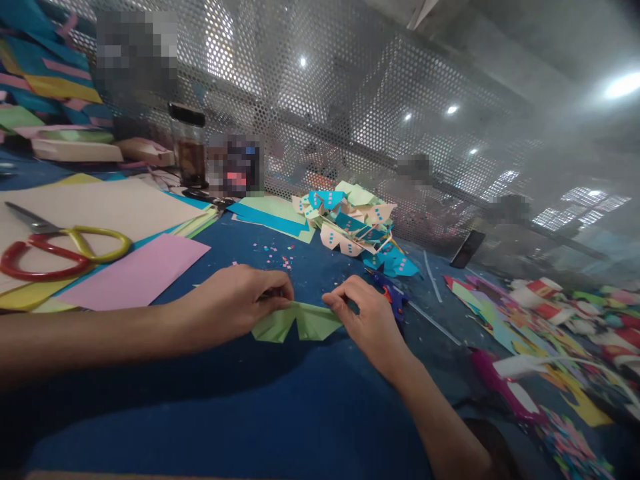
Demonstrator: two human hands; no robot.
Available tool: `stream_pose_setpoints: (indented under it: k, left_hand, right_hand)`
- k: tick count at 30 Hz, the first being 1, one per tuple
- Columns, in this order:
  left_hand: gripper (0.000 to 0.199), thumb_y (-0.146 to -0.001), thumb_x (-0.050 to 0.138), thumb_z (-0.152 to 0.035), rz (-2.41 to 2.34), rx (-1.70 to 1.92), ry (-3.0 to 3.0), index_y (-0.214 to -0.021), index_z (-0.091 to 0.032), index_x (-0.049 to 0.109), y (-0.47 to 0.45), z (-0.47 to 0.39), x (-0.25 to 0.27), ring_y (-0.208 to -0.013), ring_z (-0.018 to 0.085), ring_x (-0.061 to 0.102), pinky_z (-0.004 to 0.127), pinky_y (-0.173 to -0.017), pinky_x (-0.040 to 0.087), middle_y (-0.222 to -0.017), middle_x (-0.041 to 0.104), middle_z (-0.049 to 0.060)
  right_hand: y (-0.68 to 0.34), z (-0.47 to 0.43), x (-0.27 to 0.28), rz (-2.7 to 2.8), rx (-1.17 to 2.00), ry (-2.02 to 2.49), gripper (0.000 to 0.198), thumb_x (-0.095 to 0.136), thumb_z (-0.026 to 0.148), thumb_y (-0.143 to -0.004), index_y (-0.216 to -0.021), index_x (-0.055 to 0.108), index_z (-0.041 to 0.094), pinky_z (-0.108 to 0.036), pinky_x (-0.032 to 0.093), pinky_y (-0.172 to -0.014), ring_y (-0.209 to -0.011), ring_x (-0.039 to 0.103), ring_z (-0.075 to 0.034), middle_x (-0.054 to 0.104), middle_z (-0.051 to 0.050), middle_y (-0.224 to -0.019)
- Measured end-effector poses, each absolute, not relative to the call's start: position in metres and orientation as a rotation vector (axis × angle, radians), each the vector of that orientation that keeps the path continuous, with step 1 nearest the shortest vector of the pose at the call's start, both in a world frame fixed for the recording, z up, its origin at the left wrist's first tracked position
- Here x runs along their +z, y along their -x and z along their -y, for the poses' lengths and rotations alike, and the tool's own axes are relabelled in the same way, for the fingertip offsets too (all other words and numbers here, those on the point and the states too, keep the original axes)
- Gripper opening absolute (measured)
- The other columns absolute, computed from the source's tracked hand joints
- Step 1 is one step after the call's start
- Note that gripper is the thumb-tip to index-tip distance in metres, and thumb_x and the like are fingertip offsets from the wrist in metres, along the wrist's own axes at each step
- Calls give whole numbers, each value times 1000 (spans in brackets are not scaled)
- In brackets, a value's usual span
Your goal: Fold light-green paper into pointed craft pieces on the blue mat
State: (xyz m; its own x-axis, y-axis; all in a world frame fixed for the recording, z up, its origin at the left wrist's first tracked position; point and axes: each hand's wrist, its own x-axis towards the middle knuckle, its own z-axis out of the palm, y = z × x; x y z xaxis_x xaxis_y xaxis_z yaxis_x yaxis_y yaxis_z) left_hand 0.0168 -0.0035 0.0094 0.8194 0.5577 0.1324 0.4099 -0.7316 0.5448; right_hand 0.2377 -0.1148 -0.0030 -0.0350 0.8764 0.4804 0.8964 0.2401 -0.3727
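Note:
Between my hands is a light green folded paper (320, 323), with a notch in the middle of its lower edge and fan-like creases on both sides. My left hand (245, 297) is closed, its fingers pinching the paper's upper left part. At the upper right corner, the thumb and fingers of my right hand (363, 313) pinch the same paper. Small pink and blue paper bits (275, 257) lie scattered just beyond my hands. Farther back is a pile of folded paper pieces (355, 223) in blue, cream and green, dotted with small squares.
Scissors (65, 247) with red and yellow handles rest on paper sheets (110, 207) at left, beside a pink sheet (137, 272). A glass jar (191, 147) stands behind. A blue glue gun (393, 297) lies past my right hand; a magenta device (505, 387) and paper scraps are at right.

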Motion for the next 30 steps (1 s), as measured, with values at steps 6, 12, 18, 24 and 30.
stream_pose_setpoints:
  k: [6, 12, 18, 24, 30]
  left_hand:
    - [20, -92, 50, -33, -663, 436, -2344, -92, -22, 67, -17, 1, 9, -66, 13, 58, 24, -57, 35, -75, 69, -1]
    - [27, -88, 53, -42, -666, 469, -2072, -94, -19, 64, -21, -5, 11, -71, 14, 58, 23, -58, 39, -76, 67, 1]
    - [33, -86, 57, -50, -693, 511, -1936, -91, -18, 61, -21, -9, 14, -65, 13, 53, 23, -56, 36, -75, 63, 1]
    - [33, -85, 58, -50, -666, 479, -1832, -85, -17, 56, -23, -7, 11, -61, 11, 47, 23, -55, 31, -71, 56, -2]
    - [30, -86, 58, -46, -671, 424, -1786, -89, -17, 56, -23, -4, 9, -61, 10, 47, 22, -54, 30, -73, 56, -2]
  right_hand:
    - [-238, 118, 1, 1696, -555, 1617, 21, 59, 38, -96, -85, 59, 20, -36, 39, -84, -91, 56, -21, 61, -3, -88]
    - [-235, 120, 2, 1453, -630, 1514, 13, 62, 33, -93, -94, 58, 20, -38, 42, -88, -95, 55, -21, 59, -6, -95]
    - [-230, 112, -6, 1224, 65, 1606, 30, 59, 50, -91, -88, 54, 20, -29, 43, -67, -71, 54, -16, 58, 0, -78]
    - [-224, 108, -12, 1293, 475, 1572, 36, 57, 53, -90, -82, 59, 18, -27, 42, -65, -71, 56, -17, 59, 0, -71]
    - [-220, 111, -12, 1312, 520, 1557, 32, 60, 48, -90, -84, 64, 17, -28, 44, -67, -72, 57, -18, 62, -1, -74]
